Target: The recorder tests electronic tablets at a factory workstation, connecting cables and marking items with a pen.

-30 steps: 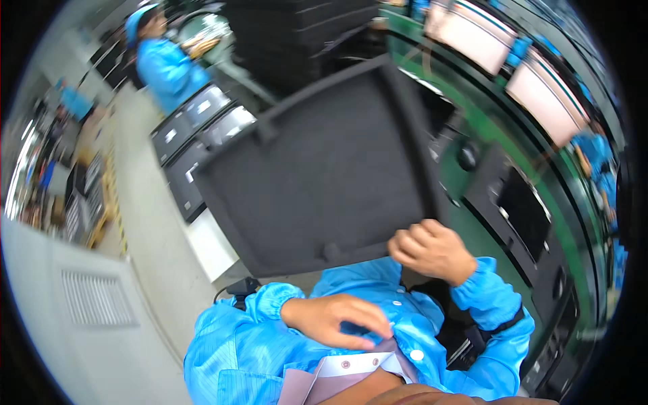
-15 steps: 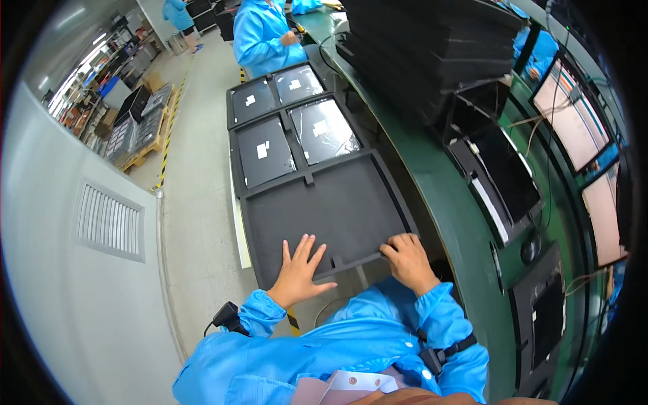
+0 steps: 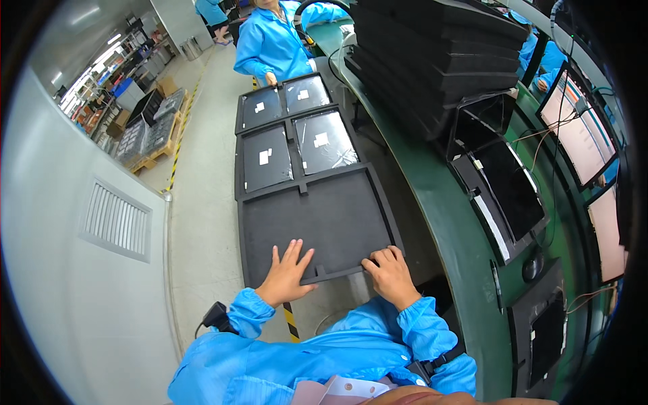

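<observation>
A black foam tray (image 3: 307, 223) with a raised rim and nothing lying in it is in front of me. My left hand (image 3: 286, 277) rests on its near left part, fingers spread and flat. At the near right corner my right hand (image 3: 391, 275) has its fingers curled over the rim, gripping it. Beyond this tray, a second foam tray (image 3: 239, 162) holds two dark flat panels, the left panel (image 3: 267, 156) and the right panel (image 3: 326, 140), each with white labels. A farther tray (image 3: 239, 118) holds two more panels.
A person in a blue coat (image 3: 270, 44) stands at the far end, one hand at the farthest tray. On the right, a green bench (image 3: 432, 209) carries a tall stack of black foam (image 3: 432, 61), a dark screen (image 3: 507, 192), a mouse (image 3: 532, 267) and monitors (image 3: 579, 125). A white vented wall (image 3: 118, 216) stands left.
The near tray and my hands have shifted slightly left in the view. The person at the far end has turned toward the trays and put a hand to the farthest one.
</observation>
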`<state>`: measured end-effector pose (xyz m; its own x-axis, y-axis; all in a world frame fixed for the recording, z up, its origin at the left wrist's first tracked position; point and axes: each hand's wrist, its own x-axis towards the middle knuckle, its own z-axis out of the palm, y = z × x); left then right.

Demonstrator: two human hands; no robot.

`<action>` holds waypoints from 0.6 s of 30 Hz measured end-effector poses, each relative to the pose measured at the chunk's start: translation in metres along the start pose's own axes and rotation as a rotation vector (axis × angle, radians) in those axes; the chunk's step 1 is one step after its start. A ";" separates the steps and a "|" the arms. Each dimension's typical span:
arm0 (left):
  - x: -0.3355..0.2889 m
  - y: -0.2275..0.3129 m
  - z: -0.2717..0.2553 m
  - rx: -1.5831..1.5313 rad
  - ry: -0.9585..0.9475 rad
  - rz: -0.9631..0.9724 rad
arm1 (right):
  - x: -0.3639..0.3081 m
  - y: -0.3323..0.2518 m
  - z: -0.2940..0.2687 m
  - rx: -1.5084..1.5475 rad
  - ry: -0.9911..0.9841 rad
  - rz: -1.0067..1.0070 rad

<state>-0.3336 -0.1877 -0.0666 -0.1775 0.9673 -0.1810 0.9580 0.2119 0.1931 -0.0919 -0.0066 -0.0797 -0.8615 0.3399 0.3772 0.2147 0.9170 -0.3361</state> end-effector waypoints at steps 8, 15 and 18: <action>0.094 0.074 -0.029 -0.265 0.145 0.368 | -0.023 -0.029 -0.046 -0.005 0.091 0.091; 0.199 0.111 -0.022 -0.162 0.238 -0.099 | -0.135 -0.064 -0.131 0.041 0.275 0.323; 0.220 0.104 0.009 -0.231 0.155 -0.206 | -0.190 -0.078 -0.152 -0.184 0.337 0.454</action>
<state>-0.2709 0.0455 -0.0946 -0.4109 0.9069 -0.0934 0.8256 0.4136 0.3838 0.1250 -0.1106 0.0064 -0.4773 0.7268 0.4939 0.6297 0.6750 -0.3846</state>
